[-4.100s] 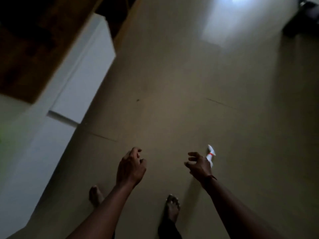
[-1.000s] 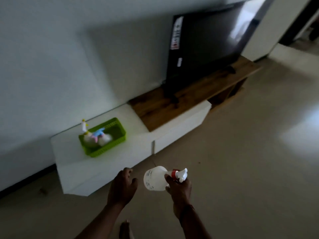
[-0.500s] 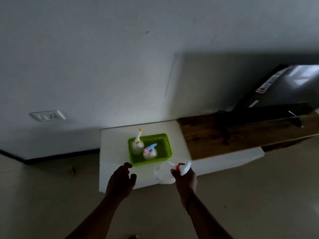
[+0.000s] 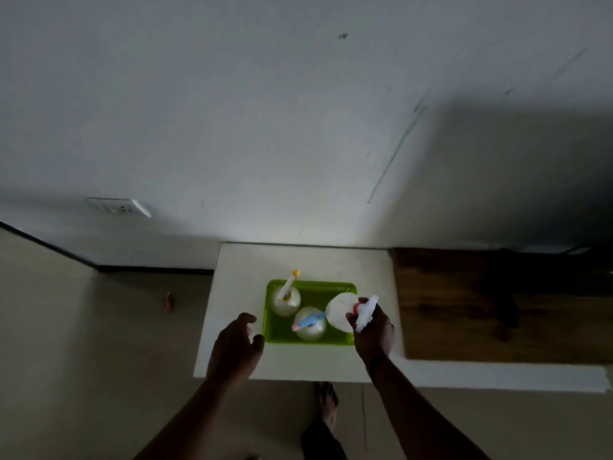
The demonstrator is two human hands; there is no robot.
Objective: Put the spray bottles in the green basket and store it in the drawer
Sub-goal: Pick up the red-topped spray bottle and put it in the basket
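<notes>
Spray bottle of round translucent white plastic, with a red collar and a white trigger head point(image 4: 340, 313), is now over the right end of the green slotted plastic basket point(image 4: 308, 340). Half a second ago it was still short of the basket's front edge. The right hand point(image 4: 373, 333) grips it by the neck, fingers wrapped round the collar. It looks not yet let go, so the filling step seems nearly done, with the drawer step still to come.

The left hand point(image 4: 237, 346) has come forward to the basket's front left corner, fingers loosely curled and holding nothing.

Count: three spray bottles. One is in hand and two stand in the basket, a yellow-tipped one point(image 4: 286, 302) at the back left and a blue-and-pink-triggered one point(image 4: 310, 325) at the front middle. One basket sits mid-top on the white cabinet point(image 4: 298, 260). No drawer front is in view.
</notes>
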